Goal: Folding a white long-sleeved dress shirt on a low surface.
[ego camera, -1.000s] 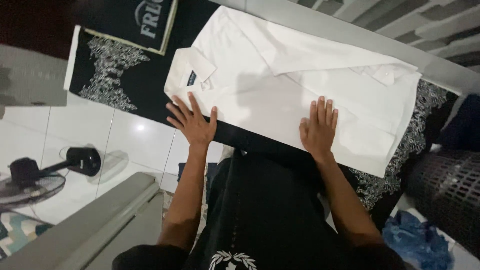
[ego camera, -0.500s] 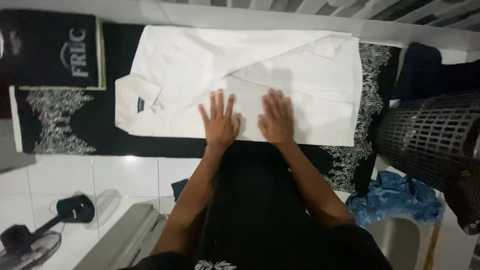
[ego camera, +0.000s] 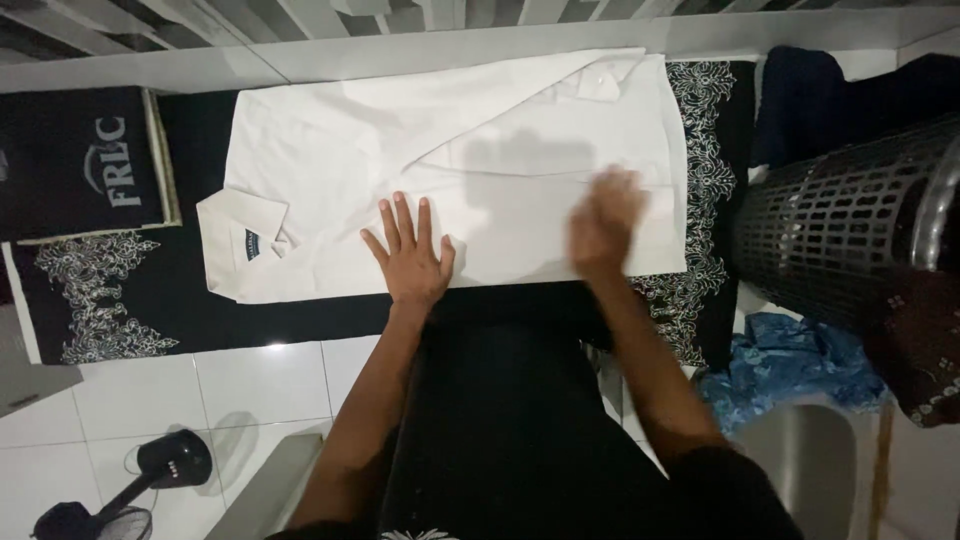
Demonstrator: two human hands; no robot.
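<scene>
Nothing is gripped: the left hand (ego camera: 412,255) is pressed flat, fingers spread, on the near edge of the white shirt (ego camera: 450,150), while the blurred right hand (ego camera: 603,222) is held open over its hem end. The shirt's long axis is laid crosswise under both palms, collar (ego camera: 240,240) beyond the left hand, on a black patterned cloth (ego camera: 100,300).

Dim overhead light casts soft shadows on the white shirt (ego camera: 450,170), and the right hand (ego camera: 603,225) is motion-blurred.

Glossy white floor tiles (ego camera: 250,385) are reflecting overhead light. A black patterned cloth (ego camera: 100,300) is lying along a grey ledge (ego camera: 150,70), while a dark laundry basket (ego camera: 850,240) is standing right.
</scene>
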